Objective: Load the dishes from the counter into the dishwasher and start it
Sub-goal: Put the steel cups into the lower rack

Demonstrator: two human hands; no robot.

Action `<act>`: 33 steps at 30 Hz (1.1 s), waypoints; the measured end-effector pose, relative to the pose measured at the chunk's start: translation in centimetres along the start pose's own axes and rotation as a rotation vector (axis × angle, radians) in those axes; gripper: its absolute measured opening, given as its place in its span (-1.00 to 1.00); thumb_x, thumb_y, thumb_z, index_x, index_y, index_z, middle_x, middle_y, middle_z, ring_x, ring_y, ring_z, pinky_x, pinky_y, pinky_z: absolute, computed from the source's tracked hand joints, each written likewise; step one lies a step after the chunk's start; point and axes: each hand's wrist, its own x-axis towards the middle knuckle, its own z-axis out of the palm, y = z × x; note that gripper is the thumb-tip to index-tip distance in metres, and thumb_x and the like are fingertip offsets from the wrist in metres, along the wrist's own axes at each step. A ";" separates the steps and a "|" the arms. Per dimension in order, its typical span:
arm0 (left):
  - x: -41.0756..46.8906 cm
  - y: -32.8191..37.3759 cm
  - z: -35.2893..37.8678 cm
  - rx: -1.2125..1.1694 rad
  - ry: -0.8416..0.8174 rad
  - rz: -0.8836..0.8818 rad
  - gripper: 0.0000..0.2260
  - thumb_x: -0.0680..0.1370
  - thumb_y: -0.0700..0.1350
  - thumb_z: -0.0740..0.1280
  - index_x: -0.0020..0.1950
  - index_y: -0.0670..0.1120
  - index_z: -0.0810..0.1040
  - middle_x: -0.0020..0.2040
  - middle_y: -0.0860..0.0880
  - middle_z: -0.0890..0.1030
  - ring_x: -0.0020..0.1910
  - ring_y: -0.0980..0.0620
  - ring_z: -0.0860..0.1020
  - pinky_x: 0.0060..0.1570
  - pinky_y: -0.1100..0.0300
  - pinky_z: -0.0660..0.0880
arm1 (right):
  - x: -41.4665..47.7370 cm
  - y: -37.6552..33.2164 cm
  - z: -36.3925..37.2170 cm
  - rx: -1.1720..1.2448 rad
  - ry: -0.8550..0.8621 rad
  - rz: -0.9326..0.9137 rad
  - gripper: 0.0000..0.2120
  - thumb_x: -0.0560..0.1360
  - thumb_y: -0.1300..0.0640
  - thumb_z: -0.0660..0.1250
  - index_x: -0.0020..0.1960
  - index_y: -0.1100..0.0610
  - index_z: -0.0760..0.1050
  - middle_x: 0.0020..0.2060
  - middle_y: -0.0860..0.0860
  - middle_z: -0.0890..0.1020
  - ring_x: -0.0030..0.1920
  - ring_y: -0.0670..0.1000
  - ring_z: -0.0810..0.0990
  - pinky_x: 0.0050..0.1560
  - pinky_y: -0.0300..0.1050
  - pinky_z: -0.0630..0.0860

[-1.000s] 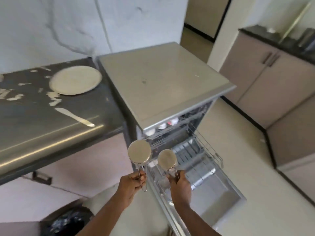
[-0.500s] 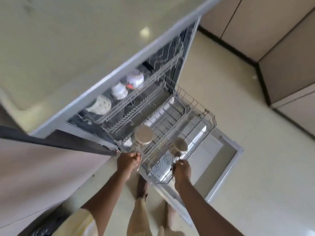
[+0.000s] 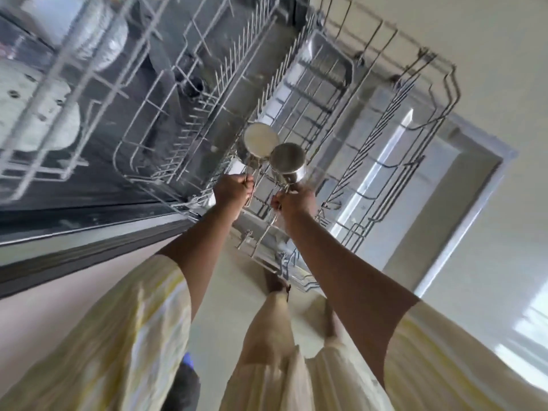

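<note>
home kitchen, open dishwasher (image 3: 296,40), wire rack (image 3: 415,120)

The dishwasher's lower rack (image 3: 385,120) is pulled out from the centre toward 1 o'clock, riding above the open door (image 3: 439,179), which lies flat at 3 o'clock over the cream floor (image 3: 489,40). Upright tines stand in rows across the rack's bed. At 10 o'clock the upper rack (image 3: 59,69) carries two pale bowls (image 3: 35,114), blurred. A foot (image 3: 274,280) stands on the floor near 6 o'clock.
</note>
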 end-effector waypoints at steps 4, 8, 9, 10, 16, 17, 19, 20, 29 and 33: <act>1.6 -0.5 0.3 0.023 -0.001 -0.008 -0.67 0.57 -0.39 0.11 -0.34 -0.14 0.43 -0.64 0.10 0.42 -0.63 0.23 0.32 -0.59 0.37 0.18 | 1.9 0.8 2.5 -0.091 0.059 -0.016 -0.65 0.50 0.34 0.28 0.22 0.07 0.51 0.00 0.08 0.65 -0.06 0.09 0.65 0.00 0.05 0.61; 2.6 -1.6 -0.5 0.132 0.082 0.102 -0.77 0.50 -0.37 0.24 -0.31 -0.19 0.56 -0.61 0.04 0.50 -0.62 0.24 0.36 -0.49 0.29 0.33 | 3.0 1.8 3.9 -0.129 0.097 0.011 -0.74 0.47 0.31 0.32 0.13 0.10 0.51 0.00 0.10 0.65 0.01 0.10 0.63 0.05 0.06 0.58; 2.6 -1.7 -0.5 0.194 0.097 0.148 -0.84 0.48 -0.36 0.28 -0.25 -0.23 0.60 -0.54 -0.04 0.56 -0.60 0.23 0.39 -0.40 0.23 0.37 | 3.2 1.9 4.1 -0.157 0.099 0.009 -0.76 0.47 0.30 0.32 0.11 0.12 0.51 0.00 0.11 0.65 0.02 0.12 0.62 0.06 0.06 0.58; 2.2 -1.7 -0.4 0.241 0.109 0.190 -0.87 0.46 -0.35 0.29 -0.21 -0.26 0.63 -0.46 -0.16 0.60 -0.56 0.17 0.42 -0.33 0.17 0.39 | 3.3 1.9 4.4 -0.176 0.103 0.008 -0.77 0.46 0.32 0.30 0.10 0.14 0.50 -0.01 0.13 0.65 0.02 0.13 0.62 0.07 0.07 0.57; 0.2 -1.3 -0.1 0.745 0.293 0.489 -0.87 0.45 -0.26 0.39 -0.12 -0.34 0.63 -0.17 -0.33 0.63 -0.18 -0.20 0.57 -0.23 0.07 0.31 | 3.7 0.7 5.0 -0.215 0.165 0.043 -0.82 0.57 0.27 0.18 0.13 0.23 0.49 0.08 0.14 0.60 0.03 0.09 0.57 -0.08 -0.10 0.47; 0.3 -1.3 -0.2 0.801 0.284 0.478 -0.86 0.47 -0.24 0.37 -0.11 -0.32 0.63 -0.14 -0.32 0.63 -0.15 -0.20 0.57 -0.23 0.10 0.28 | 3.7 0.6 5.1 -0.169 0.181 0.047 -0.80 0.59 0.23 0.14 0.12 0.24 0.49 0.08 0.14 0.60 0.03 0.10 0.57 -0.11 -0.10 0.47; 0.5 -1.3 -0.6 0.863 0.268 0.469 -0.87 0.50 -0.23 0.34 -0.09 -0.29 0.61 -0.12 -0.29 0.63 -0.12 -0.20 0.57 -0.25 0.14 0.24 | 3.3 0.1 5.5 0.019 0.221 0.110 -0.70 0.62 0.17 0.04 0.09 0.27 0.50 0.02 0.16 0.61 -0.06 0.10 0.56 -0.24 -0.12 0.43; 0.5 -1.3 -0.8 0.873 0.258 0.474 -0.88 0.50 -0.23 0.33 -0.08 -0.29 0.60 -0.11 -0.28 0.63 -0.11 -0.20 0.57 -0.25 0.14 0.26 | 3.3 0.1 5.7 0.090 0.237 0.136 -0.66 0.63 0.15 0.00 0.05 0.28 0.51 -0.03 0.17 0.61 -0.13 0.09 0.52 -0.25 -0.14 0.40; 1.5 -1.1 -0.9 0.932 0.180 0.501 -0.82 0.55 -0.23 0.25 0.06 -0.23 0.60 -0.03 -0.27 0.63 -0.04 -0.18 0.59 -0.14 0.07 0.44 | 4.4 -0.3 5.4 0.040 0.222 0.047 -0.64 0.62 0.18 -0.02 -0.31 0.14 0.33 -0.35 0.03 0.48 -0.23 0.07 0.48 -0.08 -0.01 0.51; 1.0 -1.0 -0.5 0.915 0.195 0.457 -0.78 0.59 -0.22 0.22 0.17 -0.24 0.56 0.06 -0.27 0.61 0.03 -0.18 0.58 -0.08 0.09 0.44 | 4.1 -0.6 4.3 -0.103 0.163 -0.019 -0.66 0.61 0.18 -0.04 -0.05 0.24 0.50 -0.17 0.13 0.59 -0.22 0.08 0.50 -0.15 -0.07 0.46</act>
